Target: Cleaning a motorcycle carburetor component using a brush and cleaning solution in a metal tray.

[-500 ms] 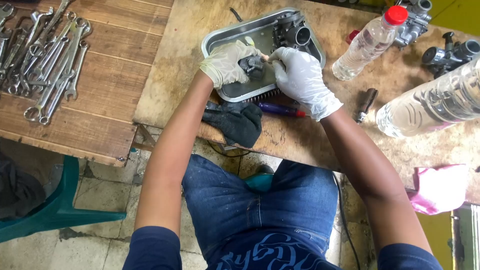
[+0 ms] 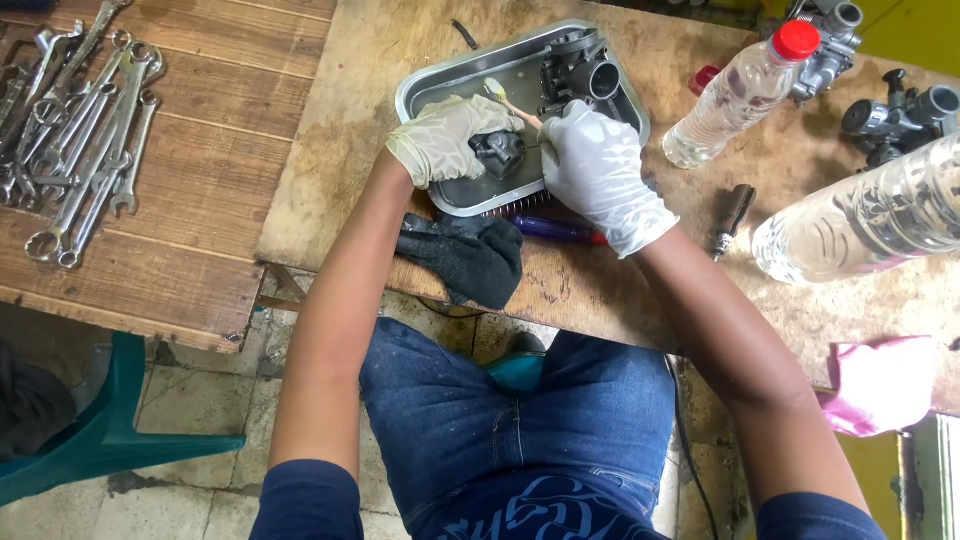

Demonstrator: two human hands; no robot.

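Note:
Both my hands wear pale gloves and work over a metal tray (image 2: 430, 85) on the wooden table. My left hand (image 2: 445, 138) grips a small dark metal part (image 2: 498, 152) above the tray. My right hand (image 2: 598, 170) holds a toothbrush (image 2: 508, 100) whose bristle end lies just above that part. A larger black carburetor body (image 2: 580, 70) sits in the tray's far right corner.
A dark rag (image 2: 465, 255) and a purple-handled tool (image 2: 560, 230) lie at the table's near edge. Two clear plastic bottles (image 2: 735, 95) (image 2: 870, 215), more carburetor parts (image 2: 895, 120) and a pink cloth (image 2: 880, 385) are on the right. Several wrenches (image 2: 80, 130) lie on the left bench.
The hands have stayed over the tray on the same part; the right hand with the brush has shifted slightly.

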